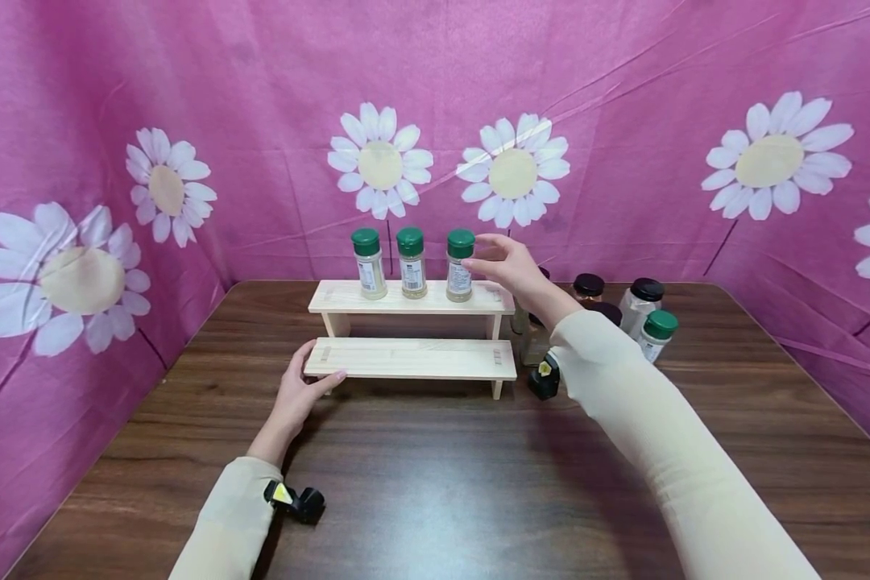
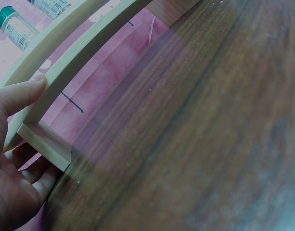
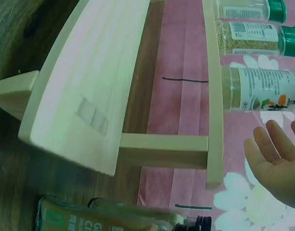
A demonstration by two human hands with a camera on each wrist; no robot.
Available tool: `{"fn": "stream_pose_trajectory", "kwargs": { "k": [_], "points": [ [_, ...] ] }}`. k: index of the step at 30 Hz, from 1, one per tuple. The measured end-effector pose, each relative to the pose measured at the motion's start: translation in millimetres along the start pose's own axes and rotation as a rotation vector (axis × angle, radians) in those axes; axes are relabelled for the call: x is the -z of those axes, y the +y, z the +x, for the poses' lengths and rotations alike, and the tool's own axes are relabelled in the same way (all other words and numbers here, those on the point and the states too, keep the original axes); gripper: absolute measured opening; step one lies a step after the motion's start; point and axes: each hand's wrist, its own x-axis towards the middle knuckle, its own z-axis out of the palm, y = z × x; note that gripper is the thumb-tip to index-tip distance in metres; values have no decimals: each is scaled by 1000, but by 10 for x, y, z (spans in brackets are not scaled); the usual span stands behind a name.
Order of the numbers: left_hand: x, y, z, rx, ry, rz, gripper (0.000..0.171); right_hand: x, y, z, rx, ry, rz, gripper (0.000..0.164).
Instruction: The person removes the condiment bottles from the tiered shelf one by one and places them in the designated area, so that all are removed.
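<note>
A two-tier wooden rack (image 1: 406, 354) stands on the table. Three spice jars with green lids line its upper step: a left jar (image 1: 369, 270), a middle jar (image 1: 412, 270) and a right jar (image 1: 460, 278). My right hand (image 1: 511, 266) is beside the right jar, thumb and fingers spread; in the right wrist view a gap separates the fingers (image 3: 268, 144) from that jar (image 3: 263, 89). At the lower step's left end my left hand (image 1: 299, 395) grips the board, its thumb along the front edge. The left wrist view shows its other fingers (image 2: 36, 168) around the end by the leg.
Right of the rack stand several more jars, among them a black-lidded jar (image 1: 641, 302) and a green-lidded jar (image 1: 658, 334), partly behind my right arm. A pink cloth (image 1: 435, 72) with daisies hangs behind the wooden table (image 1: 420, 483).
</note>
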Motion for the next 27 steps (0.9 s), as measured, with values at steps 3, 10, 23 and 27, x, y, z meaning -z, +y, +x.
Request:
{"fn": "stream_pose_trajectory", "kwargs": {
  "k": [3, 10, 23, 27],
  "points": [
    [-2, 1, -2, 2, 3, 6, 75, -45, -14, 26, -6, 1, -19, 58],
    [-4, 6, -2, 5, 2, 7, 75, -146, -56, 50, -8, 14, -20, 49],
    [4, 17, 3, 0, 3, 1, 75, -207, -95, 60, -35, 67, -37, 42],
    [1, 11, 0, 14, 5, 11, 76, -204, -97, 36, -38, 54, -37, 44]
  ]
}}
